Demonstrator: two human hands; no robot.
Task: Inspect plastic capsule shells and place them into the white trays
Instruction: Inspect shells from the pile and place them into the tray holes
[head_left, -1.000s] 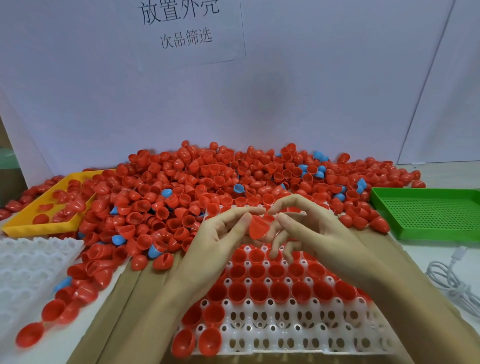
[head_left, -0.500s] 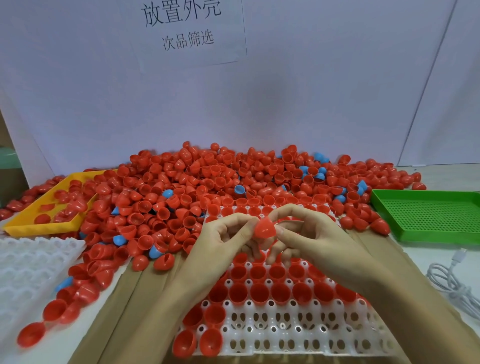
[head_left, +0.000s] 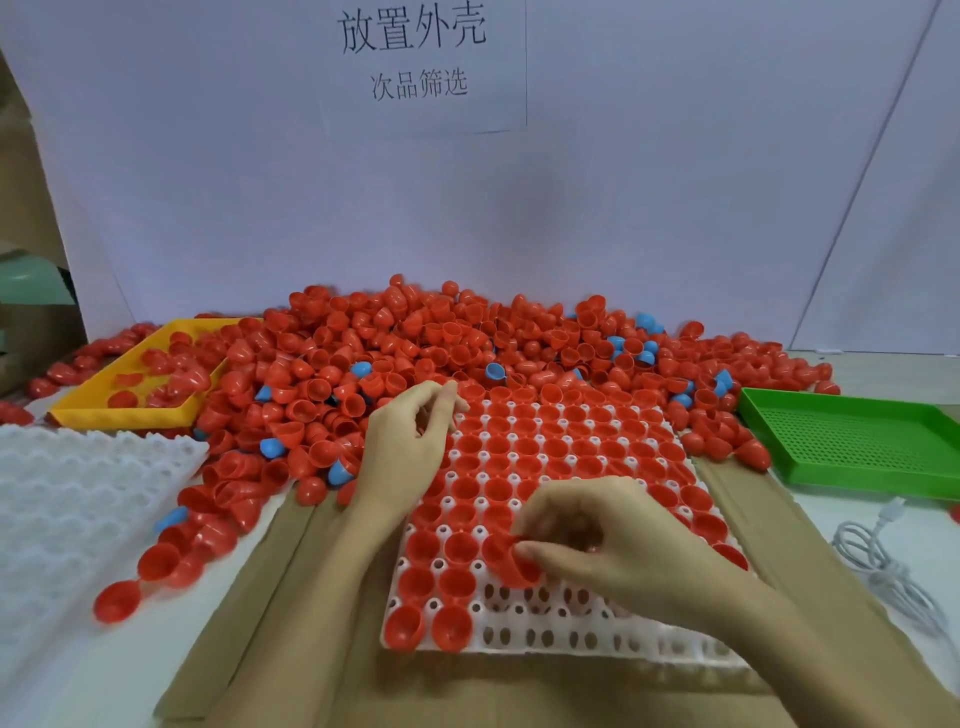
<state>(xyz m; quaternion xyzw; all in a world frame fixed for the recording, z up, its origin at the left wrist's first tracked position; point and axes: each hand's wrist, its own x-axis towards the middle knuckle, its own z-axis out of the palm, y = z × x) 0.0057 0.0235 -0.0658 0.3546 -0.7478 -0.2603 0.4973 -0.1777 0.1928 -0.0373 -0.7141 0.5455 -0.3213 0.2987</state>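
1. Right hand (head_left: 613, 545): a second ago it met the left hand above the tray, both turning one shell between the fingertips. It has since dropped toward 6 o'clock and now pinches the red hemispherical plastic capsule shell (head_left: 511, 558) between thumb and fingers, pressing it toward a socket in the near rows.
2. Left hand (head_left: 410, 447): it has let go of the shell and swung toward 11 o'clock, to the tray's far left corner. Its fingers are loosely curled and appear to hold nothing, the tips just touching the heap's edge.
3. White perforated plastic tray (head_left: 571, 631): its far and middle rows are filled with red shells, open side up. The row nearest 6 o'clock is mostly bare.
4. Loose heap of red and blue capsule shells (head_left: 395, 353): at 12 o'clock of the tray, spilling toward 9 o'clock.
5. Reading: inspection of this shell seems finished and seating is under way; the left hand is likely reaching for the next piece.
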